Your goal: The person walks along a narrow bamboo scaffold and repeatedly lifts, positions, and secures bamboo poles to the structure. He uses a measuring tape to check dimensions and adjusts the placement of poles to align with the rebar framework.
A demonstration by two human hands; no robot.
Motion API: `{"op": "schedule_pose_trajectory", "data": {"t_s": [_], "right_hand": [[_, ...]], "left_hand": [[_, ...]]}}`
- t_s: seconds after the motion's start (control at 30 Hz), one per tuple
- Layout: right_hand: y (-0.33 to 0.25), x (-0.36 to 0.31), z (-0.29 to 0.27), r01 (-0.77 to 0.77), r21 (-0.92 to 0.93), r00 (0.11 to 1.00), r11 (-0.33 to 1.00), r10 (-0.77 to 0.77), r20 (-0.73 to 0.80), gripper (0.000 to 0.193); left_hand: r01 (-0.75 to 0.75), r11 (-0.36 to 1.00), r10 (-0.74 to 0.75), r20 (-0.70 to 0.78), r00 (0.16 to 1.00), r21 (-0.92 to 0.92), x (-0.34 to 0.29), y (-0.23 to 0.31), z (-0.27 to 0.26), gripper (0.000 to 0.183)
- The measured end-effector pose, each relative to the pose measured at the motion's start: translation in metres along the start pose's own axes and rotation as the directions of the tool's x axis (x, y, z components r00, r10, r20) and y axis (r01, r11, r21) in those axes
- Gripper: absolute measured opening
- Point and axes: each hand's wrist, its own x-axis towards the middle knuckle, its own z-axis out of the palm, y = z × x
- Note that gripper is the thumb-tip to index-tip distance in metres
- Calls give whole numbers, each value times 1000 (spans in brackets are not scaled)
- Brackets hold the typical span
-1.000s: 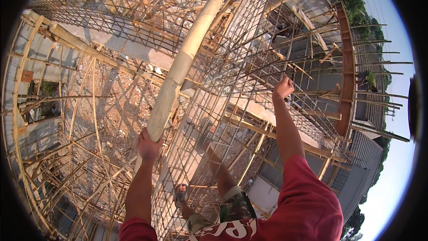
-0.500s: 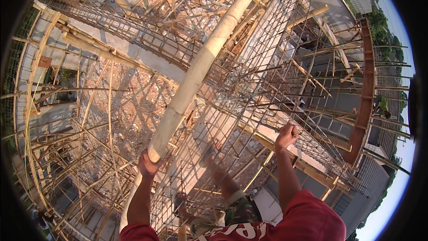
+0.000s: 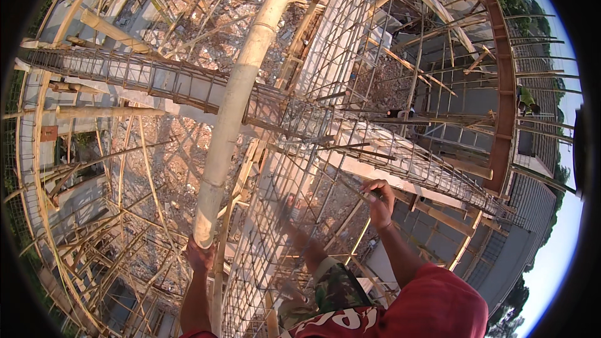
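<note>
A thick pale bamboo pole [image 3: 228,112] slants down from the top of the view to my left hand [image 3: 199,255]. My left fingers are closed around its lower end, partly hidden behind the pole. On the right, my right hand [image 3: 379,205] is raised with its fingers curled around a thin dark bar [image 3: 349,186]. Its far end merges with the rebar behind it, so I cannot tell where it stops. Under me, a rebar cage [image 3: 263,213] runs along a pale beam form, my legs beside it.
Another rebar cage [image 3: 156,78] crosses to the left, joining others near the middle. Rubble [image 3: 181,144] lies far below among bamboo props. At right stand a rusty steel beam [image 3: 503,87] and a worker in a bright vest [image 3: 527,101]. Bar ends project around the junction.
My view has shifted. The bamboo pole stands more upright and lies farther left, with my left hand still on its end. My right hand has moved left and its fingers have changed pose.
</note>
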Motion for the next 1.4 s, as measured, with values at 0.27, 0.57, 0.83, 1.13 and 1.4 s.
{"op": "schedule_pose_trajectory", "data": {"t_s": [0.27,0.57,0.83,1.13,1.4], "right_hand": [[43,91,-98,-404,-22,777,915,330,-536,20],[207,174,-96,-555,-604,772,572,625,-118,69],[166,165,-48,-517,-807,808,286,474,-350,73],[161,168,-46,-530,-822,791,211,471,-390,75],[157,164,-36,-455,-876,834,162,422,-355,76]], "left_hand": [[50,995,-50,3,999,82,-3,-8,8,103],[106,985,-113,44,993,137,-1,6,0,104],[129,980,-138,51,989,154,1,13,-18,115],[-220,968,177,-298,938,-119,131,206,-47,107],[-134,990,116,-287,951,-44,145,218,-33,89]]}}
